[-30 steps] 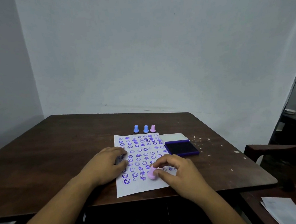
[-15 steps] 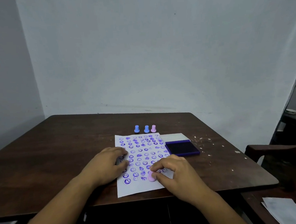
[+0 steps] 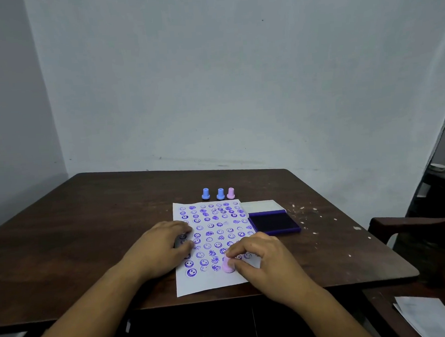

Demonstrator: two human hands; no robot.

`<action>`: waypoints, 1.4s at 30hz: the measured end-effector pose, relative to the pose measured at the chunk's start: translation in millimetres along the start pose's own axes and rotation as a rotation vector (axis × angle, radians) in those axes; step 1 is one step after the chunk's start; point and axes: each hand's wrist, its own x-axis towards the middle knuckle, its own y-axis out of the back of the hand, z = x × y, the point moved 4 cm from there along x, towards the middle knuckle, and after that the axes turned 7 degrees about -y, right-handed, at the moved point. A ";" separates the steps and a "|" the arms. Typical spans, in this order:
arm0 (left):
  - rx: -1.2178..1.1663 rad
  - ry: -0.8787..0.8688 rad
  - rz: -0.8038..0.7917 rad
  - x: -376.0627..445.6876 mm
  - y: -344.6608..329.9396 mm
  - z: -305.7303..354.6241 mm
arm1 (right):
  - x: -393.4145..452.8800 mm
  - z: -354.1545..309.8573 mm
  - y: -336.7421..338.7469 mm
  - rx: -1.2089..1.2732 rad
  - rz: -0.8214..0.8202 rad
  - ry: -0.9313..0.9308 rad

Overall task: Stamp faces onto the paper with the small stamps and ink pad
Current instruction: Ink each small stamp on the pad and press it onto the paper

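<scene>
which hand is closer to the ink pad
Right. The right hand pinches a pink stamp on the paper's near right part, just in front of the ink pad. The left hand rests on the paper's left edge, farther away.

The left hand [image 3: 160, 247] hides a dark object and the paper's [image 3: 210, 281] edge.
</scene>
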 end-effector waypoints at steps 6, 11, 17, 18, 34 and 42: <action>-0.012 0.002 0.013 0.4 -2.8 -2.7 | -2.2 -0.9 -0.8 -0.067 0.032 0.036; -0.004 0.006 0.021 1.3 -2.5 -4.2 | -3.6 -1.5 -0.4 -0.064 0.031 0.037; -0.010 0.003 0.011 0.9 -3.3 -3.3 | -0.7 8.5 16.3 0.273 0.145 -0.105; -0.010 0.004 0.011 0.9 -3.1 -3.5 | 0.4 9.7 17.9 0.314 0.148 -0.128; -0.007 0.004 -0.004 2.6 -3.8 -6.8 | 131.4 -19.2 25.2 0.239 0.103 -0.139; 0.002 -0.005 0.024 2.7 -4.4 -5.0 | 198.5 -6.7 -25.3 0.071 -0.009 -0.187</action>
